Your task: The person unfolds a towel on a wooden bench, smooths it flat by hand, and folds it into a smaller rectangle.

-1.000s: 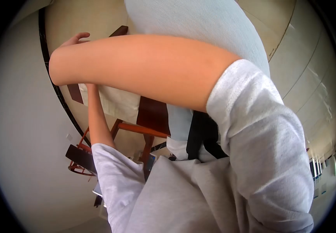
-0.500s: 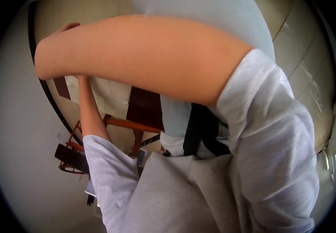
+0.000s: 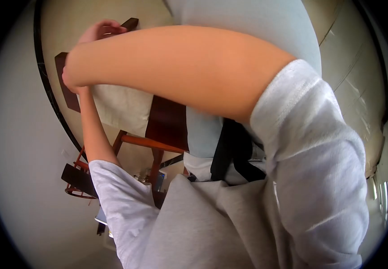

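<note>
My right forearm reaches across the view to the upper left. Beyond it, what appears to be my right hand (image 3: 99, 34) has its fingers curled at a dark brown wooden piece (image 3: 131, 24). My left arm comes up from below, and my left hand (image 3: 71, 84) lies almost wholly behind the right wrist; its fingers are hidden. Close to both hands, another dark brown wooden part (image 3: 64, 83) sticks out on the left. Beneath the forearm, a cream surface (image 3: 122, 107) adjoins a dark brown panel (image 3: 169, 119).
A reddish-brown wooden frame (image 3: 158, 144) stands near my lap. My leg in light blue trousers (image 3: 252, 15) runs upward. Farther left are another wooden chair-like piece (image 3: 79, 179) and a pale wall (image 3: 19, 134). A black strap (image 3: 225, 148) hangs at my front.
The curled hand has moved right and shows more of its fingers. The dark wooden piece at its fingertips has come into sight. The right forearm's far end has shifted right.
</note>
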A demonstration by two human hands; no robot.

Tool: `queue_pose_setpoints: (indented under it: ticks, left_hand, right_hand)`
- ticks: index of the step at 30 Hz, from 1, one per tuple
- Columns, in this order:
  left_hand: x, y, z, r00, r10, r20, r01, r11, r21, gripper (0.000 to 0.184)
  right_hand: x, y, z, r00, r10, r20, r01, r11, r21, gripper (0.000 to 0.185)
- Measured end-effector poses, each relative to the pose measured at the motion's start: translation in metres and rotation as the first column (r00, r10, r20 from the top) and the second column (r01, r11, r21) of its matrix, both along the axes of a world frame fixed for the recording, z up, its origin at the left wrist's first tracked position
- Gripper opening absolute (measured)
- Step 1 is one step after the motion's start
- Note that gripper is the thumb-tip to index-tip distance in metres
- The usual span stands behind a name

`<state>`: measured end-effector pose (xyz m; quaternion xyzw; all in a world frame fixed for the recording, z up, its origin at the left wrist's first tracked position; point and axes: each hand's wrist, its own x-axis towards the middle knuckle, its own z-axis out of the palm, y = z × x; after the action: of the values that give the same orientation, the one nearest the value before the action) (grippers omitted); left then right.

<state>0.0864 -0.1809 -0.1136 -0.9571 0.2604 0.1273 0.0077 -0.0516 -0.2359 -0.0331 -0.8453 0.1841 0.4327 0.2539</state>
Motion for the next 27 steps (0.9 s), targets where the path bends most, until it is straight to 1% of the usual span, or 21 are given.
queue_pose_setpoints:
  ticks: [1,2,4,6,8,10,12,13,14,15,16,18,19,20,21,22,24,25,26,27]
  left_hand:
    - [0.032,0.018,-0.021,0.989,-0.023,0.144,0.040,0.992,-0.117,0.039]
    - [0.061,0.036,-0.034,0.980,-0.027,0.199,0.065,0.981,-0.185,0.042]
    - [0.098,0.039,-0.050,0.990,-0.054,0.127,0.074,0.984,-0.160,0.049]
    - [0.078,0.032,-0.033,0.991,-0.057,0.119,0.063,0.997,-0.043,0.052]
    - [0.074,0.023,-0.020,0.988,-0.070,0.139,0.070,0.998,0.001,0.055]
    - [0.090,0.022,-0.027,0.994,-0.075,0.079,0.072,0.996,0.044,0.054]
    - [0.092,0.021,-0.024,0.999,-0.041,-0.015,0.041,0.999,0.015,0.051]
    - [0.091,0.019,-0.019,0.996,-0.017,-0.082,0.020,1.000,0.025,0.050]
    - [0.091,0.016,-0.014,0.989,0.002,-0.150,0.002,1.000,0.029,0.049]
    - [0.090,0.017,-0.015,0.990,-0.008,-0.143,0.009,1.000,0.005,0.050]
    - [0.091,0.018,-0.017,0.990,0.012,-0.138,-0.014,1.000,-0.009,0.050]
    - [0.093,0.020,-0.022,0.972,-0.005,-0.234,-0.014,0.997,-0.077,0.050]
    - [0.093,0.022,-0.025,0.981,-0.023,-0.194,0.002,0.994,-0.108,0.050]
    - [0.089,0.025,-0.023,0.986,-0.058,-0.158,0.031,0.985,-0.167,0.049]
    - [0.083,0.033,-0.022,0.991,-0.077,-0.114,0.028,0.923,-0.384,0.043]
    - [0.074,0.044,-0.015,0.994,-0.087,-0.060,0.036,0.814,-0.580,0.036]
    - [0.069,0.081,-0.010,0.994,0.000,0.106,0.078,0.679,-0.730,0.026]
    - [0.071,0.109,-0.018,0.983,0.067,0.173,0.099,0.596,-0.797,0.029]
    - [0.075,0.141,-0.030,0.963,0.136,0.232,0.134,0.505,-0.852,0.035]
    - [0.069,0.180,-0.039,0.955,0.219,0.199,0.069,0.488,-0.870,0.049]
  right_hand:
    - [0.005,0.005,-0.006,0.988,0.065,-0.138,-0.070,0.997,-0.032,0.043]
    - [0.013,0.015,-0.014,0.966,0.113,-0.233,-0.127,0.991,-0.048,0.044]
    - [0.011,0.026,-0.036,0.941,0.170,-0.294,-0.201,0.976,-0.079,0.045]
    - [0.013,0.037,-0.068,0.966,0.209,-0.155,-0.223,0.971,-0.082,0.028]
    - [-0.006,0.042,-0.063,0.972,0.236,0.018,-0.232,0.967,-0.105,0.026]
    - [-0.028,0.041,-0.052,0.957,0.268,0.113,-0.259,0.961,-0.092,0.026]
    - [-0.035,0.044,-0.064,0.960,0.240,0.142,-0.232,0.970,-0.073,0.023]
    - [-0.036,0.047,-0.067,0.951,0.272,0.150,-0.260,0.961,-0.091,0.023]
    - [-0.036,0.050,-0.068,0.943,0.312,0.115,-0.300,0.948,-0.106,0.025]
    - [-0.038,0.052,-0.069,0.936,0.345,0.075,-0.336,0.935,-0.113,0.027]
    - [-0.037,0.052,-0.070,0.927,0.367,0.075,-0.356,0.926,-0.128,0.027]
    - [-0.034,0.050,-0.072,0.934,0.343,0.100,-0.336,0.939,-0.077,0.028]
    - [-0.033,0.048,-0.073,0.927,0.361,0.105,-0.352,0.931,-0.097,0.028]
    - [-0.033,0.046,-0.073,0.929,0.357,0.102,-0.351,0.934,-0.072,0.035]
    - [-0.031,0.045,-0.073,0.931,0.352,0.101,-0.349,0.936,-0.044,0.041]
    - [-0.030,0.044,-0.073,0.924,0.366,0.112,-0.361,0.930,-0.062,0.041]
    - [-0.028,0.042,-0.071,0.935,0.350,0.060,-0.348,0.937,-0.041,0.043]
    - [-0.027,0.040,-0.067,0.928,0.364,0.076,-0.360,0.931,-0.062,0.043]
    - [-0.026,0.038,-0.063,0.925,0.371,0.080,-0.367,0.928,-0.061,0.042]
    - [-0.025,0.033,-0.059,0.923,0.376,0.081,-0.372,0.926,-0.062,0.042]
